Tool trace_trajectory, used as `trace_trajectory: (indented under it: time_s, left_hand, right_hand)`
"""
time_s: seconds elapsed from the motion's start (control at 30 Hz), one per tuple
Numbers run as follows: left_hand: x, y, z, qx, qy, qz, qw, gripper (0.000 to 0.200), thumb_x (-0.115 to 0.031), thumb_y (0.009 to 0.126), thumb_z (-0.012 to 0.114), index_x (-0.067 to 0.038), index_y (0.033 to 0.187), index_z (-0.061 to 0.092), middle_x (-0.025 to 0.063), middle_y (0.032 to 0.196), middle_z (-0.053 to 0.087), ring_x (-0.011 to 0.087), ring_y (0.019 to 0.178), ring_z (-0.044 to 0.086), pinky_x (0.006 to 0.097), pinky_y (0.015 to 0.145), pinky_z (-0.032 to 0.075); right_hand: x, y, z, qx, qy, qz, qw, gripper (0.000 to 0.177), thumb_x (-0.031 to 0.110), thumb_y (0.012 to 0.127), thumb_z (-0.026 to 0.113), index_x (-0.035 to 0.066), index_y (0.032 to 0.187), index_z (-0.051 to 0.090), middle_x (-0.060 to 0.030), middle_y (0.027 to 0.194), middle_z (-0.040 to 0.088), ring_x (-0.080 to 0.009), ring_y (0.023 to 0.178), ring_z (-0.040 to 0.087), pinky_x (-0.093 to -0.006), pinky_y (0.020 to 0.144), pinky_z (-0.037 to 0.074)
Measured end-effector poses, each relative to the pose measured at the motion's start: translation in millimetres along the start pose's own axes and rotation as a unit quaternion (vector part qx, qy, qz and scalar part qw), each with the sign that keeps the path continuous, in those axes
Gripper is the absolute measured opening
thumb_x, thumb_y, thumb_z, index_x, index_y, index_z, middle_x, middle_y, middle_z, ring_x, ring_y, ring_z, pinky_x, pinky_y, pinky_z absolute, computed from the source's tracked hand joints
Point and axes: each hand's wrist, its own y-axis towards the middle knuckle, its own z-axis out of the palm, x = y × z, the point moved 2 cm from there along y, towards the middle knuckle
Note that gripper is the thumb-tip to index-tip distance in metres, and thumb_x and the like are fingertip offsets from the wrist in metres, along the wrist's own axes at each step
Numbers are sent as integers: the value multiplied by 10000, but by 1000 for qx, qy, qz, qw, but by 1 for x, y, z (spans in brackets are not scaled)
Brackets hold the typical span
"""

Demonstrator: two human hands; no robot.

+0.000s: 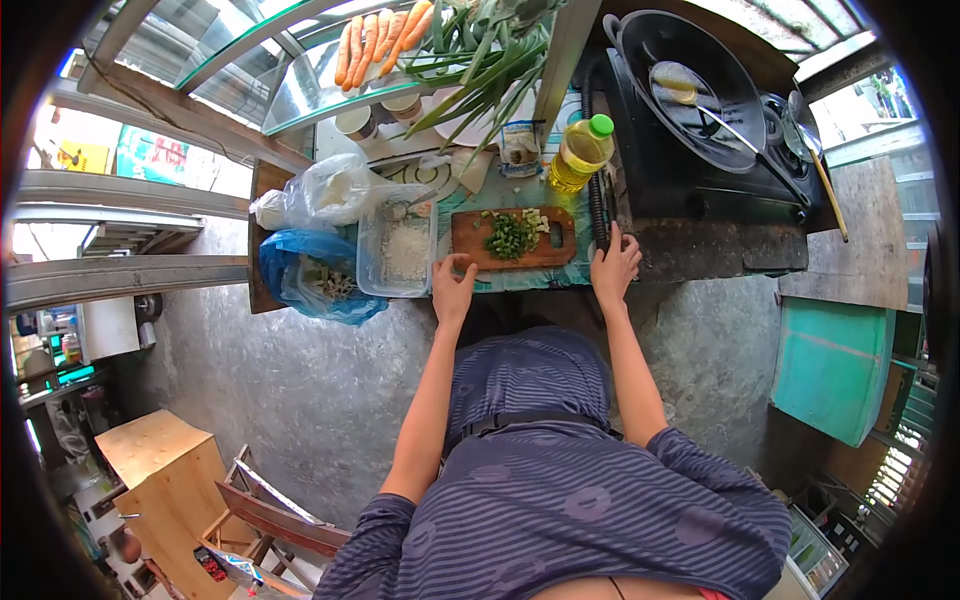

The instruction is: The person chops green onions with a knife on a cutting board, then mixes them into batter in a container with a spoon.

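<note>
Roughly mid-prep, judging by the spread.

- Left of frame: blue bag [305, 275] lying open on the surface [520, 280], with a clear knotted bag [325, 190] above it. Just right of these, a clear tub [398, 250] with something white and grainy in it.
- Left hand [455, 288]: low centre, at the left end of the cutting board [470, 240]. Fingers [463, 264] loosely bent, tips at the board's edge, nothing pinched that I can see.
- Board lies centre frame, between the tub and the stove [700, 180]. Wooden, with a handle slot at its right end. On it a small heap of chopped greens [510, 237], bright green with a few pale bits, cut short.
- Upper centre: carrots [380, 40] whole, long green stalks [480, 65] uncut. One batch looks cut, most produce untouched.
- Oil bottle [580, 152], green cap on, above the board's right end.
- Right hand [615, 268]: at the stove's front left corner, fingers laid over the low end of a dark ribbed tube [598, 205]. Cannot tell if they close around it.
- Upper right: wok [700, 60] on the stove, only a ladle [680, 85] in it; no food visible, so cooking looks unstarted.
</note>
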Motion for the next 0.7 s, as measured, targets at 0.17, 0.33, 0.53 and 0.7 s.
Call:
trace_trajectory:
  time_s: [0.17,0.33,0.53,0.7]
  left_hand:
    - [10,-8,-7,24,36,5,999,352,-231,818,707,-119,1143,631,100,1038,556,199,822,565,349,799,481]
    - [39,3,6,67,14,-3,998,646,-282,824,702,-28,1360,446,181,1297,506,303,1119,534,378,943,445]
    - [37,16,11,121,-26,-72,990,877,-351,816,713,26,1456,246,263,1405,407,350,1253,464,394,1010,407]
    - [22,17,6,155,-34,-99,982,978,-426,827,690,34,1478,124,270,1490,239,398,1375,271,437,1110,285]
  right_hand:
    - [13,0,5,90,178,-68,978,473,166,914,554,55,1364,455,-200,1232,481,-356,1141,466,-439,961,395]
    - [24,11,38,224,170,45,959,486,246,960,511,-3,1368,417,-254,1354,407,-407,1178,469,-481,999,406]
    - [37,22,47,229,99,74,966,521,231,865,676,-1,1282,467,-230,1212,513,-338,1083,557,-430,896,481]
    - [42,28,32,272,128,91,949,583,231,866,658,-8,1344,425,-227,1202,550,-333,1077,573,-430,907,479]
